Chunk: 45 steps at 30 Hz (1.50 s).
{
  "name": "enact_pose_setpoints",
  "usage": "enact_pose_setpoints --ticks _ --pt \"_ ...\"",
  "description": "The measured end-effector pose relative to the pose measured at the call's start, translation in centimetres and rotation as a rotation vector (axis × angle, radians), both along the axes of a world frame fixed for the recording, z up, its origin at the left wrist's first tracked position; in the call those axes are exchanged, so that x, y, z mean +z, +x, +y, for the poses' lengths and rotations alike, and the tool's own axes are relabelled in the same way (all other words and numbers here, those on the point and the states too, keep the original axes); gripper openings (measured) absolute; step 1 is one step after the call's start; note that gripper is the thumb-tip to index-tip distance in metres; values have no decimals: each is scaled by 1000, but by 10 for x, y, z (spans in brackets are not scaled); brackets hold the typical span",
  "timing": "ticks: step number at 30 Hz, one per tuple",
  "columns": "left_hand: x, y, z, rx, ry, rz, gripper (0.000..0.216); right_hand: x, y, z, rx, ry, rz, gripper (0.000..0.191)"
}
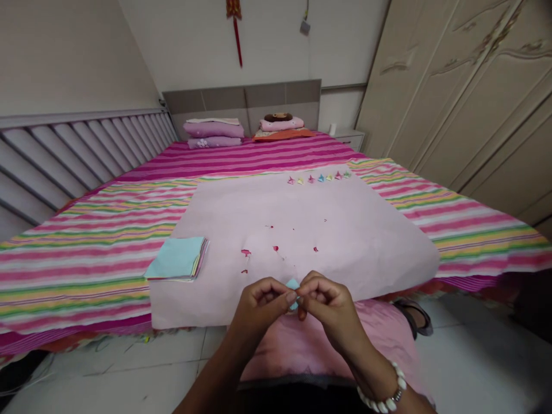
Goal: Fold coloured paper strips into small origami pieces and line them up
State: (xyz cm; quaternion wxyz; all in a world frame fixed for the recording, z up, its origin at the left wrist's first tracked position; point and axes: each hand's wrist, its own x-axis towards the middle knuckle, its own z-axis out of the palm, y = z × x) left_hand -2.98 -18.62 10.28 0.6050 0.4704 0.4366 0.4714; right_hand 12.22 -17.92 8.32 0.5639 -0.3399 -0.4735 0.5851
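Note:
Both hands meet in front of me, just over the near edge of the pale sheet [215, 307]. Between their fingertips is a small piece of light-blue folded paper [293, 284], partly covered by the fingers. My left hand [265, 302] pinches it from the left with thumb and fingers. From the right, my right hand [325, 299] pinches it too; a white bead bracelet [383, 399] circles that wrist. A stack of coloured paper [176, 259], light blue on top, lies at the sheet's left edge. Along its far edge sits a row of several small folded paper shapes [321, 178].
Small red scraps [276, 248] are scattered on the sheet. Under it is a bed with a striped cover [470, 224]. Folded bedding [215, 129] lies near the headboard [224, 98]. A pink cushion [310, 339] rests below my hands. A wardrobe [466, 86] stands at the right.

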Motion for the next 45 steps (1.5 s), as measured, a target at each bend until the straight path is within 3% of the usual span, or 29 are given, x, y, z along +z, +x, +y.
enact_pose_setpoints --ticks 5,13,20,26,31,39,45 --pt "2 1 -1 -25 -70 -55 19 -1 -1 -3 -10 -9 -72 8" --pt "-5 -2 2 -85 -17 -93 18 0 2 -5 25 -36 -54 20" --pt "-5 1 0 -47 15 -14 19 -1 2 -3 20 -68 -58 28" --pt "-6 3 0 58 20 31 54 3 2 -1 -14 -81 -36 32" --pt "-7 1 3 -27 -54 22 22 3 2 -2 -26 -70 -72 33" --pt "-12 -5 8 -48 -87 101 26 -6 4 5 15 -92 -7 33" --pt "-20 2 7 67 -64 90 29 -10 2 8 -2 -109 62 33"
